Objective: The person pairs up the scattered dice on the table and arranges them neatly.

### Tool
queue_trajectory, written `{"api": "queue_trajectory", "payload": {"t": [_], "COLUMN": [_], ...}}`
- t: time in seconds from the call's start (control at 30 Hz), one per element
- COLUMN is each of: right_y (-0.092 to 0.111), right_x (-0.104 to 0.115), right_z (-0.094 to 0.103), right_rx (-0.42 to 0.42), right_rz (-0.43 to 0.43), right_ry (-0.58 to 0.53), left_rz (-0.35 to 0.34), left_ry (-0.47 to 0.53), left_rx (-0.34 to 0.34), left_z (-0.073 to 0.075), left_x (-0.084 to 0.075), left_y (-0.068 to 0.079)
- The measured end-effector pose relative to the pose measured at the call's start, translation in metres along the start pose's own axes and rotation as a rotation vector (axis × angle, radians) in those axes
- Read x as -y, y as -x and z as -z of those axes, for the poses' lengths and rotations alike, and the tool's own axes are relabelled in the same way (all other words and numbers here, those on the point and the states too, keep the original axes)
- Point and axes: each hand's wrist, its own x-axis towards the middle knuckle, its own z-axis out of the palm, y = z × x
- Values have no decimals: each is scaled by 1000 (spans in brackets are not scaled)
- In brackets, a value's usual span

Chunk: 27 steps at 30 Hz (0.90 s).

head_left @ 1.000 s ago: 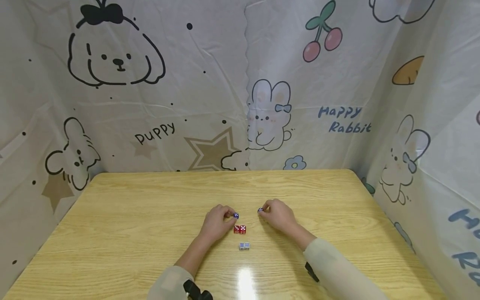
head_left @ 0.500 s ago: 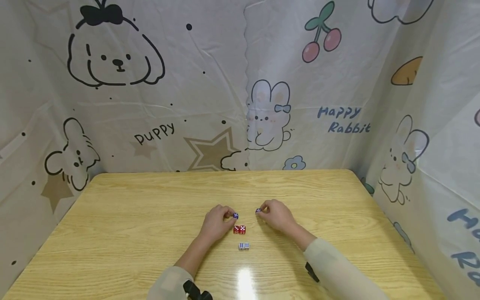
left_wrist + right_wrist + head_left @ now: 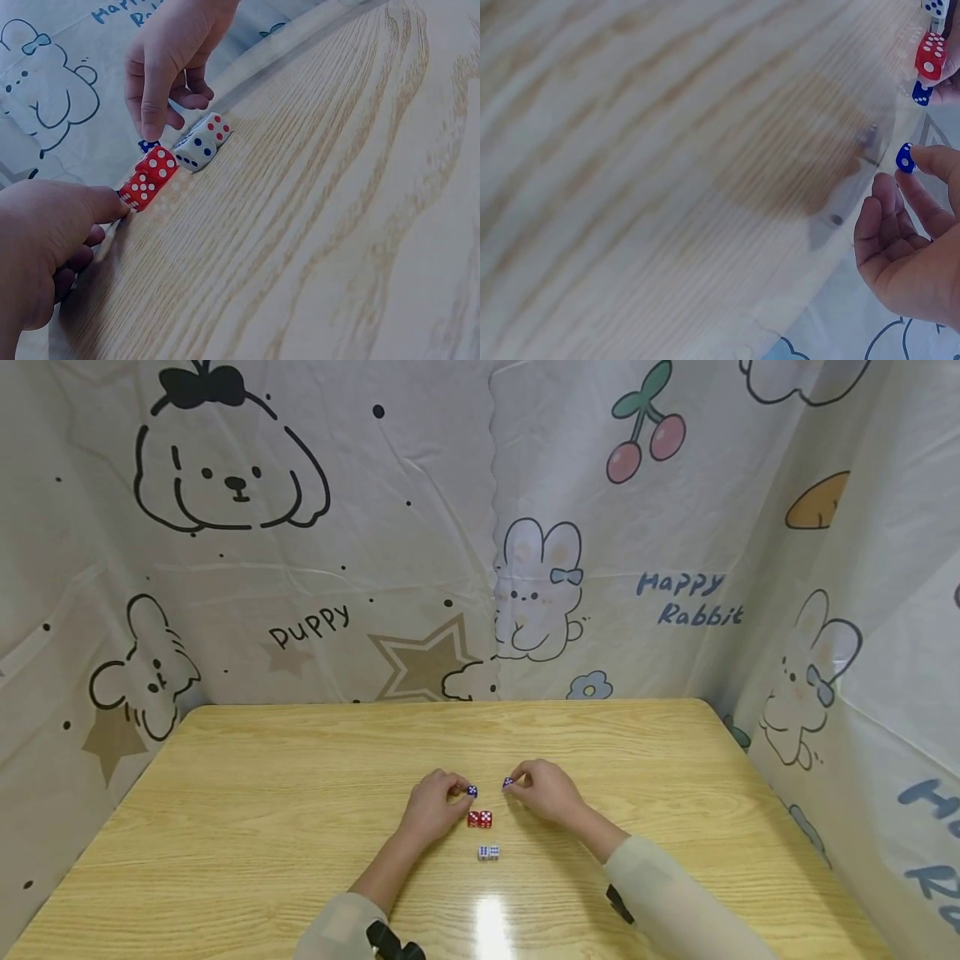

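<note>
Between thumb and finger, my left hand [image 3: 435, 806] pinches a blue die [image 3: 472, 791] that sits behind the red pair. My right hand [image 3: 550, 789] pinches a second blue die [image 3: 507, 782], a short gap to the right of the first; the right wrist view shows this blue die [image 3: 905, 158] at the fingertips. Two red dice [image 3: 480, 819] stand side by side just in front of the left fingertips. Nearer the front, two white dice [image 3: 489, 853] sit together. In the left wrist view the red dice [image 3: 148, 178] mostly hide the left blue die.
All of this is on a light wooden table [image 3: 262, 810]. A printed cloth [image 3: 420, 527] hangs behind it and along both sides. Black wrist straps [image 3: 393, 941] show at the sleeves.
My right hand has moved left with its blue die, bringing it closer to the other blue die. The left hand and the red and white dice have stayed in place.
</note>
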Motion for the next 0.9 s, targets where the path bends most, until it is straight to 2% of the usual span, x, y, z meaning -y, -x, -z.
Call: {"api": "queue_trajectory", "payload": {"t": [0.6, 0.9], "right_y": [-3, -4], "right_x": [5, 8], "right_z": [-6, -7], "right_rx": [32, 35], "right_rz": [41, 43], "right_ry": [11, 46], "left_rz": [29, 7], "left_ry": [21, 20], "left_rx": [2, -1], "left_z": [0, -1], "left_x": [0, 1], "left_y": [1, 0]}}
